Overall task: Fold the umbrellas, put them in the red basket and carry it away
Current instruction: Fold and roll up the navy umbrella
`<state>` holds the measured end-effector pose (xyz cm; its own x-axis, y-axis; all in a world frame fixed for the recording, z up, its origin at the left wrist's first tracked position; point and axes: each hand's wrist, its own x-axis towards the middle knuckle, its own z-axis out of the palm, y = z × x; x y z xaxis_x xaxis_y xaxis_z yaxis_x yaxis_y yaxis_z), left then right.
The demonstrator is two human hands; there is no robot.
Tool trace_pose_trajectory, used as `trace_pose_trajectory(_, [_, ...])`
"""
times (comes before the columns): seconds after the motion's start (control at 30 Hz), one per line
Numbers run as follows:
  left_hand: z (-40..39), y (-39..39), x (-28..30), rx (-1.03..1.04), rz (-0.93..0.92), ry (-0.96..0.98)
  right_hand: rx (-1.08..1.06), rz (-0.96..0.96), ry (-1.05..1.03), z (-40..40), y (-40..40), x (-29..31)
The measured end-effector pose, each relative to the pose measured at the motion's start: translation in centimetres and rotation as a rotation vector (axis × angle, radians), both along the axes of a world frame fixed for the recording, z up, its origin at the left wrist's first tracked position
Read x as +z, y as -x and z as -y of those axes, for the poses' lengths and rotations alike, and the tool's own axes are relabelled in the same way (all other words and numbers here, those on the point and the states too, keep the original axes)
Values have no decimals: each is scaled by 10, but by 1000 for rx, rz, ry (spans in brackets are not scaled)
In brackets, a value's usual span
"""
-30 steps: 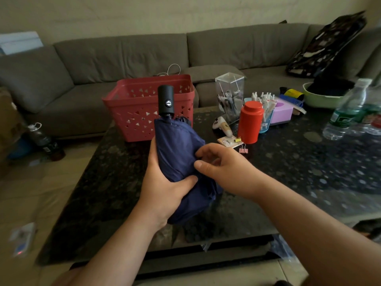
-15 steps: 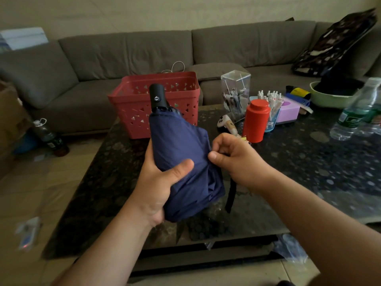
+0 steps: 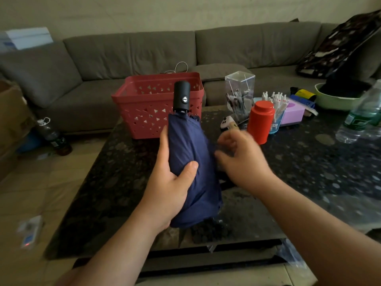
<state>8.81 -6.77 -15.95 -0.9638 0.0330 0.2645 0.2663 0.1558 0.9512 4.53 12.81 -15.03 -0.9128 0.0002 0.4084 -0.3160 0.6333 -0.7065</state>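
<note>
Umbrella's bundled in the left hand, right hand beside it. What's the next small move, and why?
Probably wrap the strap round the canopy. The left hand grips the navy umbrella upright, its folds loose at the bottom; the blurred right hand is at its side. The red basket waits behind.
</note>
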Motion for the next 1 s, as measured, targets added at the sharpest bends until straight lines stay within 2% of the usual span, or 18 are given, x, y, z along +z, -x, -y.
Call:
trace_pose_trajectory(0.1, [2, 3, 1, -31, 57, 31, 37, -483, -250, 2, -9, 28])
trace_pose_trajectory(0.17, [8, 4, -1, -87, 83, 172, 168, -557, -483, 4, -11, 35])
trace_pose_trajectory(0.27, [19, 7, -8, -142, 122, 475, 266, -428, -759, 2, -2, 20])
trace_pose_trajectory(0.33, [24, 9, -8, -180, 179, 609, 333, -375, -870, -1, 5, 8])
trace_pose_trajectory(0.5, [33, 39, 6, -392, 314, 733, 399, -402, -1022, -4, 20, -8])
trace_pose_trajectory(0.6, [32, 57, 25, -556, 388, 803, 372, -321, -1050, -6, 24, -16])
trace_pose_trajectory(0.73, [23, 68, 23, -699, 390, 880, 394, -190, -1044, -9, 22, -32])
trace_pose_trajectory(0.87, [20, 72, 19, -621, 368, 982, 354, -75, -1037, -7, 20, -26])
trace_pose_trajectory(1.0, [21, 66, 32, -331, 162, 1323, 253, 139, -927, -5, 20, -12])
